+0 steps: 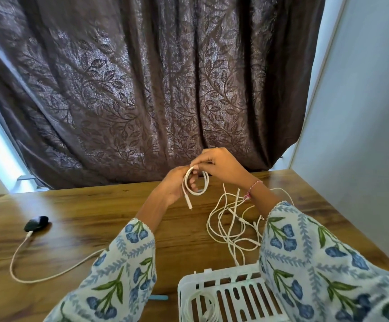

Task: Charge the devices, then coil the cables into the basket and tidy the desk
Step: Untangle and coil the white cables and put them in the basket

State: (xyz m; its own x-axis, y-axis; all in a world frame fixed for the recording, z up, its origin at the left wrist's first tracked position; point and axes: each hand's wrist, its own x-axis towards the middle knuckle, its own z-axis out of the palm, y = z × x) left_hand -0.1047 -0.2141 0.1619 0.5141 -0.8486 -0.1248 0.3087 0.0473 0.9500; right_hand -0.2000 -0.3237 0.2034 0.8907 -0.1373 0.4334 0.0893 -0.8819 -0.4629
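Observation:
A white cable (pixel 204 185) is wound into a small loop, held up above the desk. My left hand (pixel 174 185) grips the loop from the left, its plug end hanging down. My right hand (pixel 216 165) pinches the top of the same loop. Several loose white cables (pixel 231 225) lie tangled on the desk under my right forearm. The white slatted basket (pixel 228 296) stands at the near edge and holds a coiled white cable (pixel 201 306). At the left, a small dark device (pixel 36 223) lies on the desk with a white charging cable (pixel 23 270) plugged into it.
The wooden desk (pixel 95 219) ends at a dark patterned curtain (pixel 142 89) behind. A pale wall (pixel 363 112) stands to the right. A small blue object (pixel 158 297) lies near the basket's left side.

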